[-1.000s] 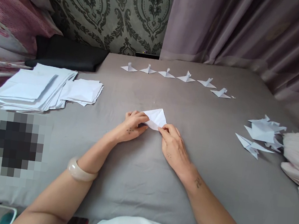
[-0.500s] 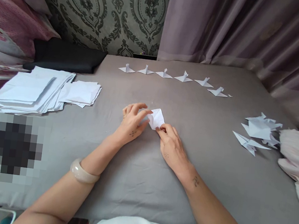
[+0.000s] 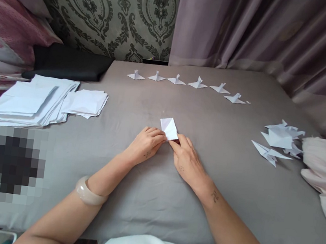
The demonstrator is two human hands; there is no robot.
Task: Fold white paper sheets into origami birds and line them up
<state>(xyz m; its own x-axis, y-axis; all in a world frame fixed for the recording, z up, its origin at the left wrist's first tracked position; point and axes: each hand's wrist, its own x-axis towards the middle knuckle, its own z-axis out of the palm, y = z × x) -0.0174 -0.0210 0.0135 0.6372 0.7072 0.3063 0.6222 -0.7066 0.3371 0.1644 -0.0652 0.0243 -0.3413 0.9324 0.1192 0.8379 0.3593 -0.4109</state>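
Observation:
A small folded white paper (image 3: 169,128) with a crease down it lies on the grey cloth in front of me. My left hand (image 3: 146,144) is closed at its lower left corner, the fingers pressed together on the edge. At the lower right corner my right hand (image 3: 187,156) pinches the same paper between thumb and fingers. The fingertips of both hands are partly hidden. A pale bangle (image 3: 89,192) circles my left forearm.
Several folded paper cranes (image 3: 197,82) stand in a row at the far side. More folded pieces (image 3: 281,136) lie at the right by a pale cloth (image 3: 318,161). Paper stacks (image 3: 26,99) sit at the left, near a black item (image 3: 69,63).
My left hand has come down from the paper's upper left to its lower left corner, and its fingers have closed. The right hand has stayed at the lower right corner.

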